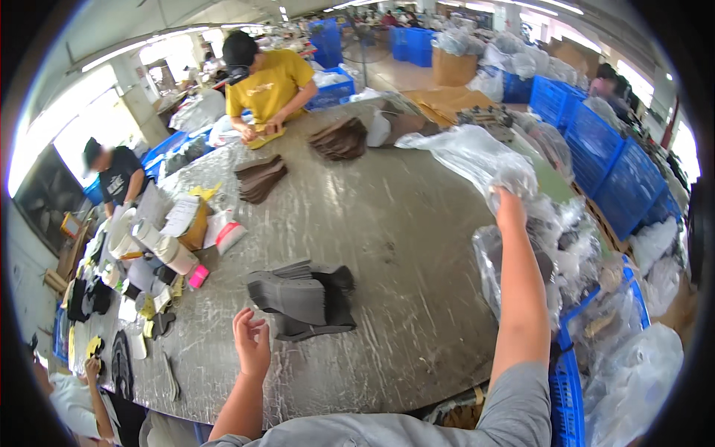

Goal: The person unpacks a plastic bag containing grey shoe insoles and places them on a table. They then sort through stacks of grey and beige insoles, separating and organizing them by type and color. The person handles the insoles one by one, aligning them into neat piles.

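Bag of crumpled clear plastic (465, 153), gripped by right hand (510, 210), may tear if tugged; left hand (252, 344) half-open, empty.

We can read no text; lettering on yellow shirt (269, 95), eleven o'clock, black shirt (118, 177), past nine, too small.

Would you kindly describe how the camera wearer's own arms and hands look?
The left hand and right hand wear no gloves, and no wristbands or cables show. A plain grey short sleeve covers the right upper arm; the left sleeve cannot be made out clearly.
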Demonstrator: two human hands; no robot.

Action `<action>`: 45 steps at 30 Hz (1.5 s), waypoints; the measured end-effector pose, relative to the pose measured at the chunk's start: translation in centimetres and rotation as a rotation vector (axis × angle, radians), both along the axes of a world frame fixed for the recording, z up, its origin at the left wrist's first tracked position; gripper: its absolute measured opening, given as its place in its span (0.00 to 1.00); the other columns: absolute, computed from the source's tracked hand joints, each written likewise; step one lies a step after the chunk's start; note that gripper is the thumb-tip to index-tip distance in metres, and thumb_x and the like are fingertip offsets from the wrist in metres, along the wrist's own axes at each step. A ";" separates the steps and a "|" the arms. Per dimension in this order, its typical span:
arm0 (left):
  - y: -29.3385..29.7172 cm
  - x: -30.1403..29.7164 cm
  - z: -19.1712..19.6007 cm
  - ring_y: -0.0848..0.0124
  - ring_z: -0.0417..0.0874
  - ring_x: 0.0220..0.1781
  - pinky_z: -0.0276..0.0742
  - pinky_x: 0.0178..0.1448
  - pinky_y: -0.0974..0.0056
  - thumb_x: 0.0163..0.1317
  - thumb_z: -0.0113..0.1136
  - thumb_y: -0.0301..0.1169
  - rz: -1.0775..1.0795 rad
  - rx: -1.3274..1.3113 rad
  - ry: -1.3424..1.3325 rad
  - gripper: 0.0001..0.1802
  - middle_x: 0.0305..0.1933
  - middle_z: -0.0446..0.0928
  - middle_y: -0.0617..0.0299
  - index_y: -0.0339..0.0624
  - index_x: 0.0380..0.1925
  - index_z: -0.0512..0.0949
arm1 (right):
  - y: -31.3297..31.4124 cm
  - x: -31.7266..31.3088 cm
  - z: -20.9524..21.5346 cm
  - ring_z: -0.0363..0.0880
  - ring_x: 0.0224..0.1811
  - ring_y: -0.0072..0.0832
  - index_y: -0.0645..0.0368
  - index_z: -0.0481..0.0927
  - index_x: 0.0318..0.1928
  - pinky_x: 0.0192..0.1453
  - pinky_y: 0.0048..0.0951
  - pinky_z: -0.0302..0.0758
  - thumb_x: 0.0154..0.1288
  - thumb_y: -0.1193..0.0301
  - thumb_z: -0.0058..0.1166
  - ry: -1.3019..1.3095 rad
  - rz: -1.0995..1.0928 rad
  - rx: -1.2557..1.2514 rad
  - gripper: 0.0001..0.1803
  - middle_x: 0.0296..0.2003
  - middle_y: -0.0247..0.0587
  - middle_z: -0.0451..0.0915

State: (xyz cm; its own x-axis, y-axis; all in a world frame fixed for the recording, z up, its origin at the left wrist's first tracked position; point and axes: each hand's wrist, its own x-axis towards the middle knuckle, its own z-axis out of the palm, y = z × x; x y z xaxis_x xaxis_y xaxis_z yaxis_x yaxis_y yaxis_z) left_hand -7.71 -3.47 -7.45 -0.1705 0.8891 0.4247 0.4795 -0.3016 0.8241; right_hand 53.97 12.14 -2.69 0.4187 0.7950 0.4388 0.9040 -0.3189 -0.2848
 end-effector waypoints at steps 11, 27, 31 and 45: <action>-1.5 -5.7 4.7 0.72 0.78 0.36 0.75 0.40 0.70 0.55 0.59 0.14 0.215 0.118 0.243 0.13 0.48 0.76 0.57 0.36 0.41 0.77 | 3.3 -21.4 4.6 0.79 0.41 0.47 0.59 0.82 0.35 0.48 0.44 0.76 0.58 0.79 0.50 0.148 0.631 0.467 0.07 0.35 0.50 0.81; 14.6 8.6 12.9 0.39 0.61 0.71 0.61 0.70 0.39 0.52 0.66 0.60 -0.162 -0.331 1.016 0.49 0.70 0.64 0.43 0.42 0.67 0.64 | -8.8 -19.9 0.9 0.62 0.67 0.59 0.41 0.53 0.73 0.65 0.55 0.65 0.37 0.70 0.79 0.130 0.033 -0.405 0.63 0.67 0.62 0.61; 21.1 3.7 7.6 0.38 0.62 0.69 0.61 0.65 0.32 0.52 0.62 0.65 -0.294 -0.542 0.917 0.47 0.63 0.73 0.49 0.46 0.65 0.68 | -7.0 -17.0 -4.0 0.77 0.51 0.56 0.54 0.71 0.59 0.53 0.50 0.74 0.49 0.70 0.70 0.307 0.327 -0.131 0.35 0.47 0.62 0.78; 20.5 -7.8 32.4 0.67 0.84 0.23 0.78 0.23 0.63 0.68 0.48 0.31 -0.049 -0.038 0.005 0.15 0.23 0.79 0.54 0.30 0.29 0.77 | 3.9 -25.3 26.3 0.85 0.26 0.38 0.63 0.81 0.39 0.31 0.35 0.77 0.68 0.70 0.49 0.548 0.710 0.344 0.10 0.26 0.49 0.83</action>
